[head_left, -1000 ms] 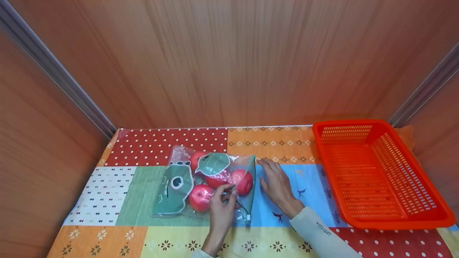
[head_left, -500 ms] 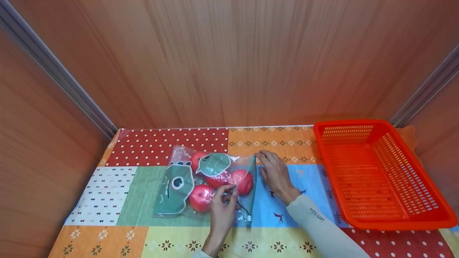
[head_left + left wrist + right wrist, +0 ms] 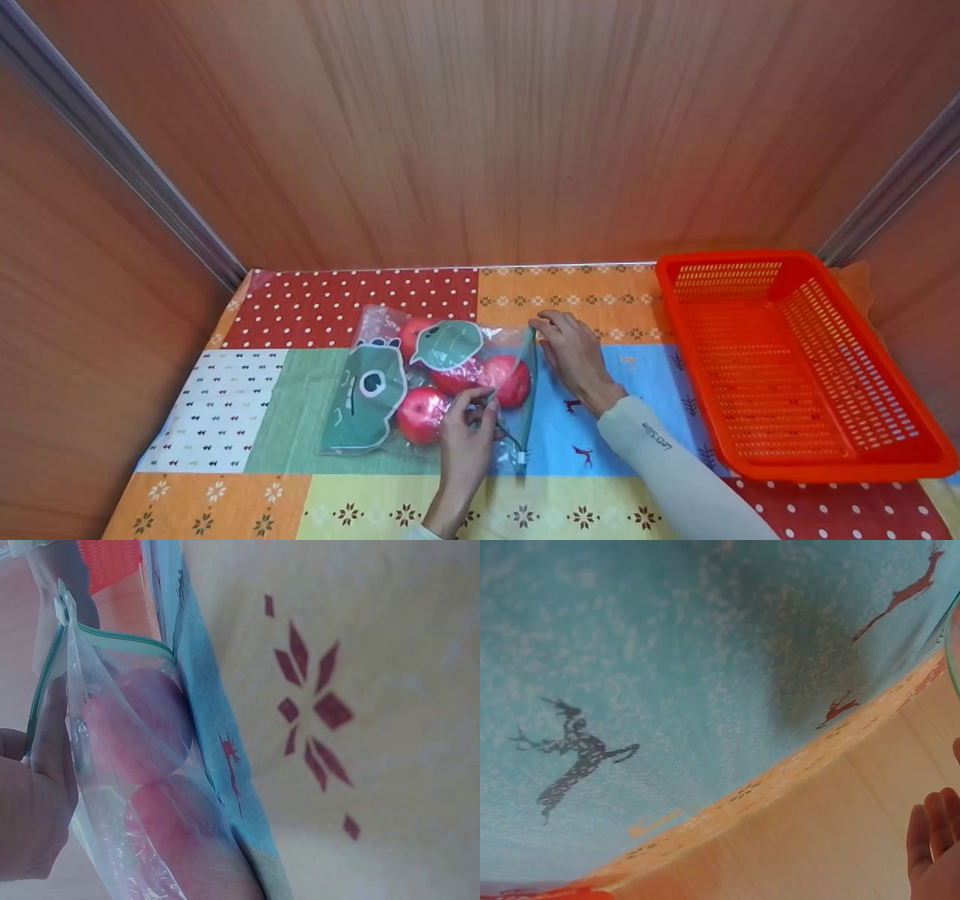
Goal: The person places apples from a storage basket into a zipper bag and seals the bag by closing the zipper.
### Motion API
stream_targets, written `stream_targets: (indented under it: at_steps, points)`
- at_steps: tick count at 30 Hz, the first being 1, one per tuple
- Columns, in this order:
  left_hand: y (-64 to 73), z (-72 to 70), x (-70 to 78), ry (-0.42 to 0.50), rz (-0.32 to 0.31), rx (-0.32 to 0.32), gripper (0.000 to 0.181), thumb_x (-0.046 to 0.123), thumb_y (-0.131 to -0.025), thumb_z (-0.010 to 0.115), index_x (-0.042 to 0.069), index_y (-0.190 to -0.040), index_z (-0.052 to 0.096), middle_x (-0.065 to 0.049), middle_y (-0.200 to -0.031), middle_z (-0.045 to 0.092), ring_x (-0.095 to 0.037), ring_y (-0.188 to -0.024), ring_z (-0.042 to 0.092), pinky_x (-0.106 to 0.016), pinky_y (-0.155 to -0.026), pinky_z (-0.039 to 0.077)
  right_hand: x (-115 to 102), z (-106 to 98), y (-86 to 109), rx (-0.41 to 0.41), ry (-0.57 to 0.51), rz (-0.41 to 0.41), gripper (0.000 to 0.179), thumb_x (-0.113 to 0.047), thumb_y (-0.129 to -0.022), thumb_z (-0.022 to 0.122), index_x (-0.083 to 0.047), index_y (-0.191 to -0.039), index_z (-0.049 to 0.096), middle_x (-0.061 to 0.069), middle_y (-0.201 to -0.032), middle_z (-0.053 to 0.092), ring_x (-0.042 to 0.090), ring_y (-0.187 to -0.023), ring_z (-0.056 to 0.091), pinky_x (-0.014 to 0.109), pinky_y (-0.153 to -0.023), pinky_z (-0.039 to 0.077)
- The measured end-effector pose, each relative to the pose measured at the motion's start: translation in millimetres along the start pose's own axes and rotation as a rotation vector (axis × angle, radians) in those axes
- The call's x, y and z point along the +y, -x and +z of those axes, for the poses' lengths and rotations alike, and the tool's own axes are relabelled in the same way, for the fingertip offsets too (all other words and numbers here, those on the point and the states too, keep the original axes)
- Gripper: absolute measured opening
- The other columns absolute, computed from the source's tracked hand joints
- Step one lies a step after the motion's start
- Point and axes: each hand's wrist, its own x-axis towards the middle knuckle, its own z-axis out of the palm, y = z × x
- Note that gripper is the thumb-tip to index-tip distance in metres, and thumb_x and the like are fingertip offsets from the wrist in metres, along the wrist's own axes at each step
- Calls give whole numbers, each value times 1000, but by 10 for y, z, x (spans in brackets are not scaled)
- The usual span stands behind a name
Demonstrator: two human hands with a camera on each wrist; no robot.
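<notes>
A clear plastic slider bag (image 3: 360, 420) with green cartoon prints lies on the cloth, several red apples (image 3: 422, 415) inside. Its green-edged mouth faces right, with a white slider (image 3: 522, 456) at the near corner. My left hand (image 3: 466, 442) pinches the upper rim of the mouth; in the left wrist view the two green edges (image 3: 124, 639) spread apart from the slider, beside the left hand (image 3: 34, 802). At the far corner of the mouth, my right hand (image 3: 574, 356) touches the edge with loosely bent fingertips. In the right wrist view its fingers (image 3: 937, 829) show only partly.
An orange-red plastic basket (image 3: 765, 360) with slotted walls stands on the right, nothing in it. A patchwork cloth (image 3: 202, 412) covers the table. Wooden panels (image 3: 450, 135) rise behind and on both sides.
My right hand has moved up and slightly left, from beside the mouth to the bag's far corner. The left hand keeps its pinch, and the bag lies almost as before.
</notes>
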Motion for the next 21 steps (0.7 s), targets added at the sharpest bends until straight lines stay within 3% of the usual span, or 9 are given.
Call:
stream_targets:
  at_steps: [10,21]
  points:
    - [10,-9,-7,5,7,-2,19,-1,-99,68,3,-118,71,-11,-101,66,-20,-73,69,-29,-60,62,-26,21,-70,-15,34,-27,31,-9,-91,83,-11,-122,77,9,-124,73,28,-116,70,45,-98,61]
    - [8,-10,-16,4,16,-10,19,0,-100,68,2,-118,70,-11,-101,66,-19,-71,69,-29,-60,62,11,63,-114,35,56,-100,23,-13,-90,85,-11,-112,80,6,-114,73,24,-109,71,39,-92,63]
